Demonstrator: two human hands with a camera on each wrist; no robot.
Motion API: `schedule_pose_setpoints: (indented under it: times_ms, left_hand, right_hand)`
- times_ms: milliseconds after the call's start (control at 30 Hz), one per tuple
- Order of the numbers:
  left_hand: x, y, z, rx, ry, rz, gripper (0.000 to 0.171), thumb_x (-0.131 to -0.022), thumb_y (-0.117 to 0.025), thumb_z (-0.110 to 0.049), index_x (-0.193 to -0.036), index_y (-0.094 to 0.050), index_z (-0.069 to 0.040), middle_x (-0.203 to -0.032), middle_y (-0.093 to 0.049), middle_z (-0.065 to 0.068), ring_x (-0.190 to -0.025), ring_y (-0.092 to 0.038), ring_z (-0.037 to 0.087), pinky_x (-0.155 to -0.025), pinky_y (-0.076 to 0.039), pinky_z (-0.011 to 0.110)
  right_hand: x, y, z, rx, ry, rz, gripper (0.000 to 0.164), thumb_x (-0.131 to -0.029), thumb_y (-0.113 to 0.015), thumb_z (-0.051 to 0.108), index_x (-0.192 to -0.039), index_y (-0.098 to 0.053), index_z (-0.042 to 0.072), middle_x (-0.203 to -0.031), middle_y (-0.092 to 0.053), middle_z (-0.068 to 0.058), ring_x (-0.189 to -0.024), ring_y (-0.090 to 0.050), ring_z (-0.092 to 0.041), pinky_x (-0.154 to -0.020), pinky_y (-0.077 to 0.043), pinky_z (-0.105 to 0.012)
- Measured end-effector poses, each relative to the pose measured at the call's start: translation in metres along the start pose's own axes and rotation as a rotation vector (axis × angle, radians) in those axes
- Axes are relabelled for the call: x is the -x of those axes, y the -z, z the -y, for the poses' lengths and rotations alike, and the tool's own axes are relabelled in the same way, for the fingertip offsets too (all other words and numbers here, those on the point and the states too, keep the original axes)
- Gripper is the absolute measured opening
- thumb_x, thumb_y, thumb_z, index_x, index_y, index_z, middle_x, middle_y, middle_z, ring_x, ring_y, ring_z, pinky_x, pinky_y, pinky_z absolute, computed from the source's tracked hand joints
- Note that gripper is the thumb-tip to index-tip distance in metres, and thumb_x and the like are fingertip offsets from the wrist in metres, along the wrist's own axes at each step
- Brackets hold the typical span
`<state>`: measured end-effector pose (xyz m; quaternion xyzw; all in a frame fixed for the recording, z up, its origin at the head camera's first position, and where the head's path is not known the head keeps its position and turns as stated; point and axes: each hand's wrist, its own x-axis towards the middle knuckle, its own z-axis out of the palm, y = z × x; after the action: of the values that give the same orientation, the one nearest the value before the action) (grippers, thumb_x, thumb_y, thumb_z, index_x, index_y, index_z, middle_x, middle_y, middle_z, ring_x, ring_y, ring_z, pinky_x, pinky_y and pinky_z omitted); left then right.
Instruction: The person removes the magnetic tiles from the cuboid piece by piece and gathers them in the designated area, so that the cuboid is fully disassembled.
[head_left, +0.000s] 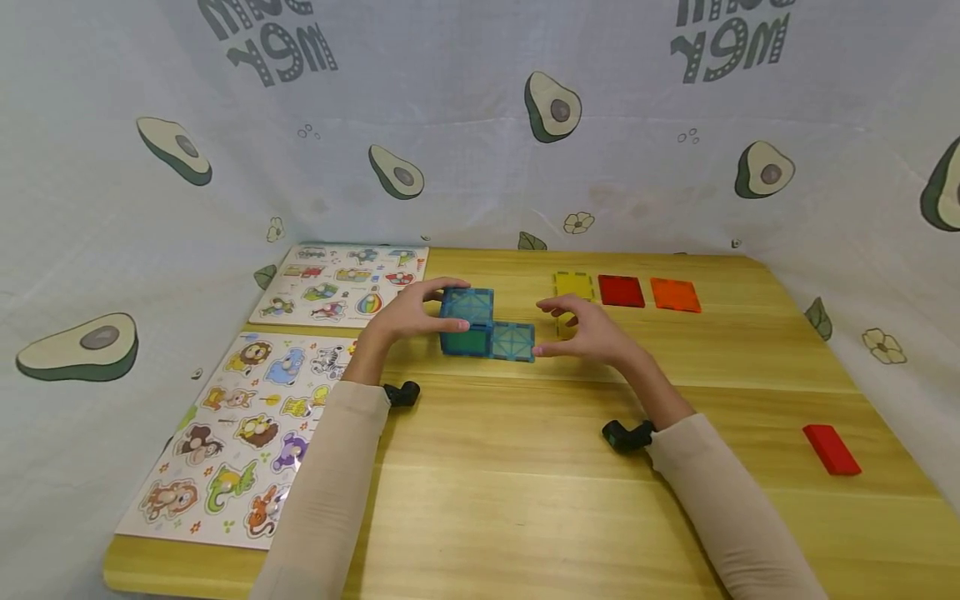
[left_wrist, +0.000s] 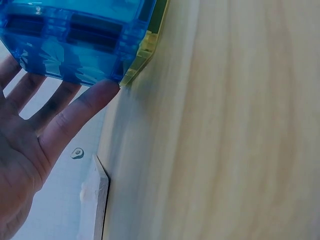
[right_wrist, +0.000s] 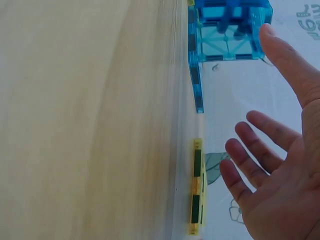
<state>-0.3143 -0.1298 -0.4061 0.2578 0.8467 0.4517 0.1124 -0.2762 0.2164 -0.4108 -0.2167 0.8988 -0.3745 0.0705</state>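
Note:
A small box of clear blue magnetic tiles [head_left: 467, 307] stands on the table, its front face looking greenish. A yellow edge [left_wrist: 142, 55] shows along one side of it in the left wrist view. My left hand [head_left: 405, 315] holds the box, with the thumb at the front and the fingers round its far left side, partly hidden. To the right, a single blue tile [head_left: 513, 342] adjoins the box's base, lying nearly flat. My right hand [head_left: 588, 329] hovers beside that tile with fingers spread and nothing in them; its thumb tip is close to the tile's right edge.
Behind the right hand lie yellow tiles [head_left: 573, 284], a red tile [head_left: 622, 291] and an orange tile [head_left: 676, 295]. A red block [head_left: 832, 450] is at the right. Two picture puzzle boards, one with vehicles [head_left: 341, 287] and one with animals [head_left: 247, 433], lie at the left.

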Motion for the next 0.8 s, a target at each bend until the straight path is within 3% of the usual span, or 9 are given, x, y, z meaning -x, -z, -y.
schedule_pose_setpoints:
  times_ms: [300, 600, 800]
  left_hand:
    - [0.000, 0.000, -0.001, -0.005, 0.011, -0.009, 0.070, -0.087, -0.082, -0.041, -0.150, -0.054, -0.031, -0.156, -0.047, -0.001, -0.141, -0.047, 0.034, -0.110, -0.046, 0.057]
    - [-0.001, -0.001, 0.002, -0.005, 0.001, -0.006, 0.074, -0.085, -0.082, -0.046, -0.151, -0.053, -0.028, -0.157, -0.047, -0.001, -0.142, -0.047, 0.035, -0.111, -0.045, 0.058]
    - [-0.001, -0.001, 0.002, -0.008, 0.002, -0.008, 0.074, -0.085, -0.082, -0.046, -0.151, -0.053, -0.027, -0.156, -0.048, -0.001, -0.142, -0.047, 0.035, -0.111, -0.045, 0.059]
  right_hand:
    - [-0.005, -0.008, 0.003, 0.037, 0.038, 0.014, 0.084, -0.079, -0.089, 0.039, -0.148, -0.054, 0.006, -0.146, -0.055, -0.016, -0.129, -0.049, -0.035, -0.107, -0.048, -0.055]
    - [-0.012, -0.016, 0.006, 0.085, 0.002, 0.067, 0.086, -0.078, -0.089, 0.045, -0.150, -0.054, 0.013, -0.150, -0.049, -0.013, -0.135, -0.046, -0.036, -0.113, -0.043, -0.061]
    - [-0.016, -0.020, 0.008, 0.102, 0.006, 0.094, 0.087, -0.078, -0.090, 0.042, -0.150, -0.054, 0.010, -0.153, -0.046, -0.017, -0.139, -0.044, -0.038, -0.117, -0.038, -0.061]
